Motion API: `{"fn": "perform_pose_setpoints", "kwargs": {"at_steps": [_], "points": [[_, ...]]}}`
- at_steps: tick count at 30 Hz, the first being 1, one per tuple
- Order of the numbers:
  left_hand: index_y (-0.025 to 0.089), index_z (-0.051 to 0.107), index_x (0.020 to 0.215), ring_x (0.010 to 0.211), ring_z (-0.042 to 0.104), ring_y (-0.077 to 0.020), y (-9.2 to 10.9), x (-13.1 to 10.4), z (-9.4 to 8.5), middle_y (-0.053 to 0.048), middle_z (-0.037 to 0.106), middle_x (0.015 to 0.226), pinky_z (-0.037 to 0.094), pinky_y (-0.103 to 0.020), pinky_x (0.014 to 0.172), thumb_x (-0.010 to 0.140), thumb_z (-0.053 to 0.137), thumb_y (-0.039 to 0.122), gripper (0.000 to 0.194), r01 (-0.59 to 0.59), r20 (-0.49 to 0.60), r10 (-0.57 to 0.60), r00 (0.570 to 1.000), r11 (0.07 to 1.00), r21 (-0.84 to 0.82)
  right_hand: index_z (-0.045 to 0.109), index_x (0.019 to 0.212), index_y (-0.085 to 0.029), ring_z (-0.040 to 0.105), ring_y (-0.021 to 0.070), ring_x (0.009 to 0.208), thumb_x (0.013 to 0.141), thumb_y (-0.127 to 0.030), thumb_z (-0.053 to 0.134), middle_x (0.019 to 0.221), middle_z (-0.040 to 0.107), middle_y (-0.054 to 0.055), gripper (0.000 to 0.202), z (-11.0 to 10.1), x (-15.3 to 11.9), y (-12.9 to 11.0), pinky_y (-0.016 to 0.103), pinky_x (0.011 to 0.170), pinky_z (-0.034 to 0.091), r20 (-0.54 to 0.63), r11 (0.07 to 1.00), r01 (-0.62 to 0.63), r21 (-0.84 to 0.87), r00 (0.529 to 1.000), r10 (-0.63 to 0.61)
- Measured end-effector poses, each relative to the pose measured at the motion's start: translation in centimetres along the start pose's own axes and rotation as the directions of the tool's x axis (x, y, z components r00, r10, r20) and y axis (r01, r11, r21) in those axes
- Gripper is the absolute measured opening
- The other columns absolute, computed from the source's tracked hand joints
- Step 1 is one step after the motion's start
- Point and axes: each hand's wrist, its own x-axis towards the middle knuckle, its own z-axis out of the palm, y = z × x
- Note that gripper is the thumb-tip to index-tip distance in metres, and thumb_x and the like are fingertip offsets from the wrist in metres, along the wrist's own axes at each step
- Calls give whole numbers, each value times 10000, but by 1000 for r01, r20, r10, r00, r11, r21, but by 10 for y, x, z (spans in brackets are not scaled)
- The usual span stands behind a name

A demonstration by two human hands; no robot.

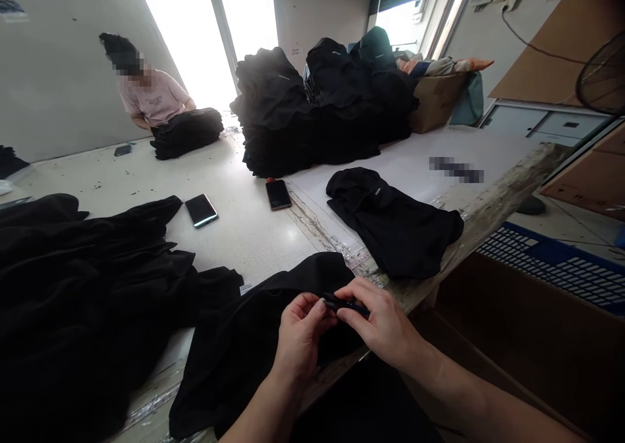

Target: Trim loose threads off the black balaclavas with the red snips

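A black garment (pixel 254 332) lies spread over the table's near edge in front of me. My left hand (pixel 303 329) is closed, its thumb and finger pinching a bit of the black cloth. Close against it, my right hand (pixel 378 313) closes round a slim dark tool (pixel 360 309), whose tip meets the pinched cloth. The fingers cover most of that tool, so its kind is unclear. Just beyond my hands rests a folded black garment (pixel 395 221) with a small light print. To the left, a heap of black garments (pixel 73 286) reaches near the cloth I hold.
Two phones, one (pixel 201 210) light-edged and one (pixel 278 195) dark, lie mid-table. Tall stacks of black garments (pixel 312 117) stand behind. A person (pixel 153 98) sits across, by a black pile (pixel 188 133). At right are an open cardboard box (pixel 527 332) and a blue crate (pixel 551 260).
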Motion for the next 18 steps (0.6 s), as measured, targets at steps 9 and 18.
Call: {"fn": "perform_pose_setpoints", "kwargs": {"at_steps": [9,18], "points": [[98,638,737,617,611,-126,-5,0,-2,-47,661,669,515,-256,644,700,759,239,189,-49,-20,51,999,995,90,633,886,-194,572,155,799,816,-174,571,850,591,18,95,2,-3,-2,278,711,458,-25,1000,5,6,1000,-5],[98,624,709,607,615,-134,-2,-2,0,-52,656,629,513,-253,625,687,767,249,209,-18,-32,21,999,993,118,632,839,-194,573,142,753,825,-169,556,823,603,6,81,4,-3,0,268,686,455,-29,1000,-23,7,999,23]]}}
